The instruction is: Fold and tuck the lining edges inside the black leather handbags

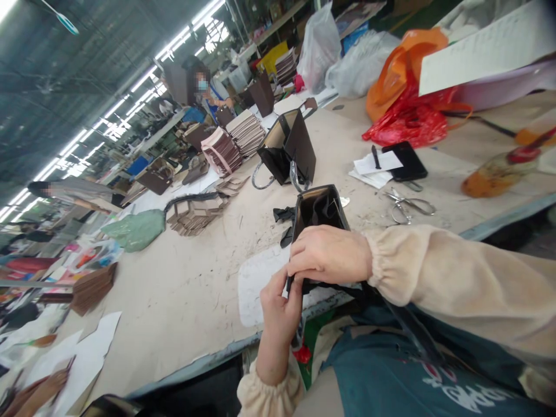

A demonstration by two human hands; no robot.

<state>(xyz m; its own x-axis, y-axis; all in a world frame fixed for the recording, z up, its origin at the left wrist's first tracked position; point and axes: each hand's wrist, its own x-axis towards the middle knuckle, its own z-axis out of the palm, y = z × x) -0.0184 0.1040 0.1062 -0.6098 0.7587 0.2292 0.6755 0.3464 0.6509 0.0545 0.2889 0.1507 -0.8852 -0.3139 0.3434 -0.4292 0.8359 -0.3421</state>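
A small black bag stands open at the near edge of the beige worktable. My right hand lies over its near rim with fingers curled closed on it. My left hand is just below, pinching the bag's lower left edge where a thin dark piece shows between the fingers. Both forearms wear cream sleeve covers. A white sheet lies under the bag.
A second dark bag with silver handles stands behind. Scissors, a black phone on white papers, red and orange plastic bags, stacks of brown pieces and a green cloth lie around. People work at the far end.
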